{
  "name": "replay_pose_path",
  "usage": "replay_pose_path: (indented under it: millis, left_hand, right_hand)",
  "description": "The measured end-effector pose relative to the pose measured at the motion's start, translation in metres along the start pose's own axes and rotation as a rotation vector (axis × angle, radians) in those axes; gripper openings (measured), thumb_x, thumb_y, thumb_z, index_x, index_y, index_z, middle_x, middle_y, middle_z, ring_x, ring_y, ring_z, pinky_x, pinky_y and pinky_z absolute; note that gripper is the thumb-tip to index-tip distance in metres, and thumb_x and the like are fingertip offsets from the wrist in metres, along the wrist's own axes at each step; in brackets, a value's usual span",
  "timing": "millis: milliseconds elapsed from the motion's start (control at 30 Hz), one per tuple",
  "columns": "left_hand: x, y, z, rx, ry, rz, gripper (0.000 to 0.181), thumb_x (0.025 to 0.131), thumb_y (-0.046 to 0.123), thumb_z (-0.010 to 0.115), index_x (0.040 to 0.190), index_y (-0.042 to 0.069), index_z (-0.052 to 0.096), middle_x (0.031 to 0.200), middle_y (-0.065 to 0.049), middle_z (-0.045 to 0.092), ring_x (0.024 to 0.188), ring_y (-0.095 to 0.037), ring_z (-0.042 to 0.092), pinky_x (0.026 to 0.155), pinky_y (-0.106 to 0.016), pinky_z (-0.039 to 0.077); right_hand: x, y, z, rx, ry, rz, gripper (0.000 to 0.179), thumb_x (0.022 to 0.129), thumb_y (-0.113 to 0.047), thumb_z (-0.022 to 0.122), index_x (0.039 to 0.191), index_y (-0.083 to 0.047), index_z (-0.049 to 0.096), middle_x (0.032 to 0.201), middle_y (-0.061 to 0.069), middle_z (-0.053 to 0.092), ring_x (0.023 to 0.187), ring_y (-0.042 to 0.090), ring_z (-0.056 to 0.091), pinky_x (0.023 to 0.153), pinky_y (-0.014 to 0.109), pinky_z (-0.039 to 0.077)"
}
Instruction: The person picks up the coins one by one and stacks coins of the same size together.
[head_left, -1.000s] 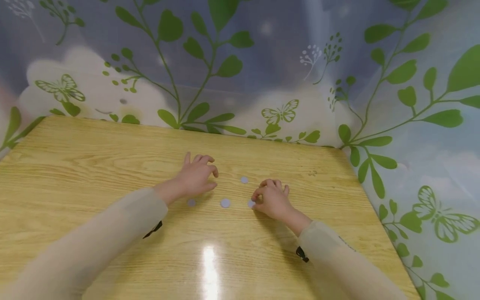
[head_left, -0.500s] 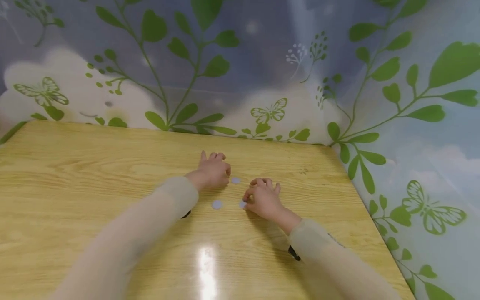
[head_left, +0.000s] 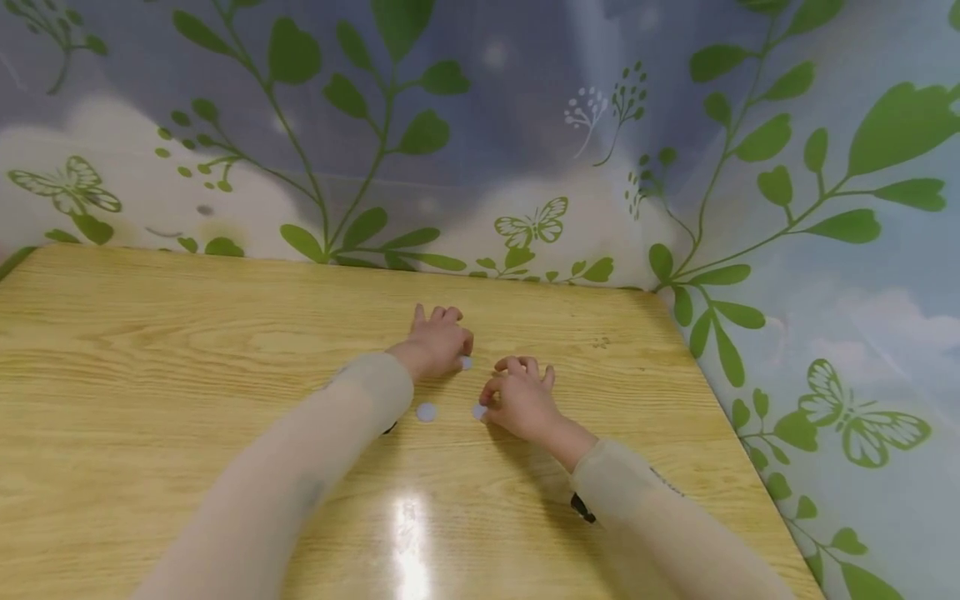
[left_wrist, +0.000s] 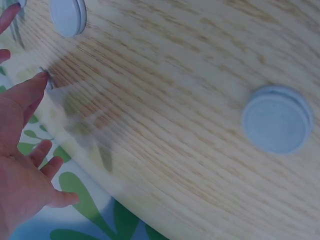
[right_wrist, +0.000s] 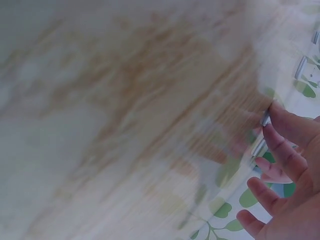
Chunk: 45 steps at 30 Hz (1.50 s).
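My left hand (head_left: 437,343) is at the farthest pale blue-grey disc (head_left: 467,363), its thumb and forefinger pinching the edge. In the left wrist view that disc (left_wrist: 49,81) shows only as a thin sliver at the fingertips. To the right and nearer, my right hand (head_left: 525,404) pinches another disc (head_left: 478,412) between thumb and forefinger; the right wrist view shows this disc (right_wrist: 265,118) edge-on. A third disc (head_left: 426,412) lies flat left of it. One more disc (left_wrist: 276,122), round with a seam along its side, appears in the left wrist view; my left sleeve hides it from the head view.
The discs lie on a wood-grain table (head_left: 225,333). A printed curtain or wall covering (head_left: 480,150) with leaves and butterflies borders its far and right sides. Light glares off the table's near part (head_left: 411,542).
My left hand has moved right to the farthest disc and now pinches it. The left sleeve has come over the leftmost disc. My right hand stays at its disc while the head view shifts slightly.
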<state>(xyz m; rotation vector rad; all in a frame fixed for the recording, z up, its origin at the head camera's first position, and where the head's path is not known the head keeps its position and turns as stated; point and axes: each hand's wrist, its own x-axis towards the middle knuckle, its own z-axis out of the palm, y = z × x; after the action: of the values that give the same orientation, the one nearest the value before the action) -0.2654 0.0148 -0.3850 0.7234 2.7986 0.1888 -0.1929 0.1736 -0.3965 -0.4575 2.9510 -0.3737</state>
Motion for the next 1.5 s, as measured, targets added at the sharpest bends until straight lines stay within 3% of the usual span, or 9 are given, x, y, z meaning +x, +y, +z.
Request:
replay_pose_path:
  millis: [167,300,533,667,867,1067,1233,1500]
  left_hand:
    - [0.0,0.001,-0.002,0.042,-0.011,0.038,0.017,0.089,0.028,0.063,0.105,0.022,0.066,0.146,-0.011,0.035,0.137,-0.033,0.028,0.111,-0.064,0.011]
    - [0.0,0.002,-0.004,0.127,-0.034,0.074,0.013,0.089,0.029,0.063,0.099,0.021,0.065,0.146,-0.011,0.036,0.137,-0.033,0.029,0.111,-0.064,0.011]
    - [-0.005,0.003,-0.01,0.228,-0.086,0.09,0.018,0.088,0.033,0.063,0.09,0.016,0.068,0.14,-0.011,0.04,0.134,-0.033,0.03,0.111,-0.064,0.009]
    - [-0.008,0.0,-0.011,0.157,-0.113,0.056,0.019,0.086,0.036,0.064,0.082,0.018,0.068,0.14,-0.009,0.04,0.134,-0.033,0.03,0.111,-0.064,0.008]
    - [-0.014,-0.005,-0.015,-0.044,-0.111,0.007,0.022,0.086,0.031,0.065,0.07,0.017,0.063,0.143,-0.007,0.038,0.135,-0.035,0.027,0.11,-0.066,0.008]
    - [-0.021,-0.012,-0.016,-0.207,-0.125,-0.003,0.019,0.088,0.027,0.062,0.072,0.016,0.063,0.144,-0.007,0.037,0.137,-0.037,0.024,0.108,-0.069,0.002]
    - [-0.027,-0.014,-0.017,-0.276,-0.143,-0.002,0.019,0.088,0.026,0.061,0.075,0.012,0.065,0.145,-0.008,0.036,0.138,-0.038,0.022,0.107,-0.07,0.0]
    - [-0.033,-0.009,-0.016,-0.299,-0.175,0.015,0.024,0.088,0.027,0.061,0.072,0.01,0.066,0.145,-0.008,0.038,0.137,-0.037,0.025,0.107,-0.07,0.0]
  right_hand:
    - [0.0,-0.001,0.0,-0.001,0.003,-0.006,0.009,0.077,-0.027,0.076,0.078,-0.021,0.071,0.131,0.01,0.048,0.128,0.04,0.031,0.101,0.075,0.009]
    - [0.0,-0.003,0.0,0.003,-0.002,-0.007,0.009,0.077,-0.028,0.076,0.078,-0.021,0.071,0.132,0.01,0.048,0.129,0.04,0.03,0.101,0.075,0.009]
    - [-0.001,-0.004,-0.001,0.003,-0.008,-0.015,0.008,0.077,-0.028,0.076,0.079,-0.021,0.071,0.132,0.011,0.048,0.129,0.041,0.03,0.101,0.075,0.009]
    - [-0.001,-0.005,0.001,0.0,-0.004,-0.016,0.009,0.077,-0.028,0.076,0.079,-0.021,0.071,0.132,0.011,0.048,0.128,0.041,0.031,0.101,0.075,0.01]
    - [-0.001,-0.005,0.003,-0.013,0.004,-0.014,0.009,0.077,-0.028,0.076,0.079,-0.022,0.071,0.132,0.01,0.048,0.128,0.04,0.031,0.101,0.074,0.01]
    - [0.0,-0.005,0.001,-0.021,-0.001,-0.009,0.009,0.077,-0.029,0.076,0.08,-0.022,0.071,0.133,0.01,0.048,0.129,0.04,0.031,0.101,0.074,0.011]
    - [-0.001,-0.004,0.0,-0.016,-0.005,-0.011,0.009,0.077,-0.029,0.076,0.081,-0.022,0.071,0.133,0.01,0.048,0.129,0.041,0.031,0.101,0.075,0.01]
    - [-0.004,0.002,0.002,0.001,0.005,-0.002,0.008,0.079,-0.028,0.074,0.083,-0.022,0.071,0.133,0.01,0.047,0.129,0.04,0.031,0.102,0.073,0.01]
